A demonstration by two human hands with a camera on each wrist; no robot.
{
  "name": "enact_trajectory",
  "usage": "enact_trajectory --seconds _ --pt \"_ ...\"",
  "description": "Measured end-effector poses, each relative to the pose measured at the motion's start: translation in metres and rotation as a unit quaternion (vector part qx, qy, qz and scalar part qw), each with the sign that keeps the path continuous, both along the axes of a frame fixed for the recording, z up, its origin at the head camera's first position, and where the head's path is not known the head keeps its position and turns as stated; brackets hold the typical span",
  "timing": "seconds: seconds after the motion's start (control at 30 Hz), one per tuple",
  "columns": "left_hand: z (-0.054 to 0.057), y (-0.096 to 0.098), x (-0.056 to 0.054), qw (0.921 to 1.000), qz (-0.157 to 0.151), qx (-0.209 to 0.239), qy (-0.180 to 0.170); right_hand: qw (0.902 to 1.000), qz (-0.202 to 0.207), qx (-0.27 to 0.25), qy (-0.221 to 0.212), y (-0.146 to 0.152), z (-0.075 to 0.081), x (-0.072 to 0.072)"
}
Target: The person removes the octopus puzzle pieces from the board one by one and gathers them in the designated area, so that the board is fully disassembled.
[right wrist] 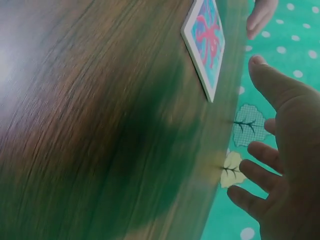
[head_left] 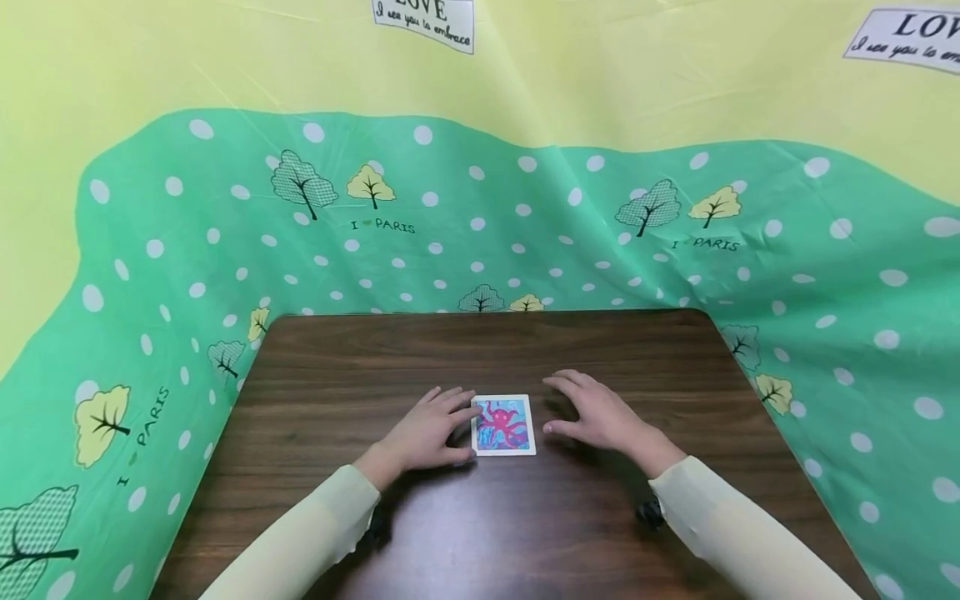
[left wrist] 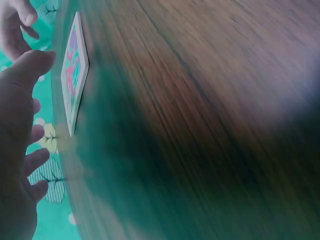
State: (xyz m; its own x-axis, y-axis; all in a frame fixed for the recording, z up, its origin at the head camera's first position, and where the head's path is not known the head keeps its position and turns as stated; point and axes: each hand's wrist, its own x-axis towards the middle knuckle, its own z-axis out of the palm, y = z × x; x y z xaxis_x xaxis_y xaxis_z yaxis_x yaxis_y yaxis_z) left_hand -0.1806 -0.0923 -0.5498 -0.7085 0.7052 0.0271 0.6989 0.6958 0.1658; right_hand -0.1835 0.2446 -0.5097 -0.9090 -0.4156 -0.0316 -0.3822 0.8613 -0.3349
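A square card (head_left: 503,426) with a white border lies flat on the dark wooden table (head_left: 337,358); a pink octopus on blue is pictured on it. My left hand (head_left: 427,431) is at the card's left side, its fingertips overlapping the left edge in the head view. On the other side, my right hand (head_left: 596,412) hovers a short way off the card's right edge, fingers spread and relaxed. Both wrist views show the card (left wrist: 75,75) beyond the thumb, with nothing between the fingers of either hand (right wrist: 295,160).
Green and yellow printed cloth (head_left: 480,200) with trees and white dots hangs behind and on both sides of the table. Dark bands (head_left: 649,513) show under the pale sleeves (head_left: 742,525). Light reflects off the table's near part.
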Motion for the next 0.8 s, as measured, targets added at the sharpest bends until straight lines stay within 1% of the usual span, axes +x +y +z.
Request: enact_trajectory --seconds 0.1,0.2,0.3,0.4,0.6,0.8 --pt "-0.002 0.01 -0.002 0.9997 -0.02 -0.009 -0.013 0.9998 0.0 -0.011 -0.018 -0.007 -0.004 -0.004" --pt "-0.004 0.018 -0.003 0.9989 -0.035 -0.023 -0.021 0.9995 0.001 -0.02 -0.023 -0.015 -0.01 -0.007" --pt "-0.004 0.024 -0.004 0.9981 -0.041 -0.039 -0.025 0.9993 0.002 -0.03 -0.024 -0.025 -0.016 -0.01" --pt "-0.003 0.027 -0.005 0.9976 -0.046 -0.044 -0.026 0.9989 0.004 -0.04 -0.026 -0.035 -0.02 -0.012" --pt "-0.004 0.032 -0.005 0.9972 -0.054 -0.047 -0.021 0.9978 0.003 -0.048 -0.047 -0.049 -0.022 -0.014" --pt "-0.011 0.032 -0.003 0.9975 -0.065 -0.024 -0.013 0.9973 0.006 -0.05 -0.052 -0.052 -0.025 -0.014"
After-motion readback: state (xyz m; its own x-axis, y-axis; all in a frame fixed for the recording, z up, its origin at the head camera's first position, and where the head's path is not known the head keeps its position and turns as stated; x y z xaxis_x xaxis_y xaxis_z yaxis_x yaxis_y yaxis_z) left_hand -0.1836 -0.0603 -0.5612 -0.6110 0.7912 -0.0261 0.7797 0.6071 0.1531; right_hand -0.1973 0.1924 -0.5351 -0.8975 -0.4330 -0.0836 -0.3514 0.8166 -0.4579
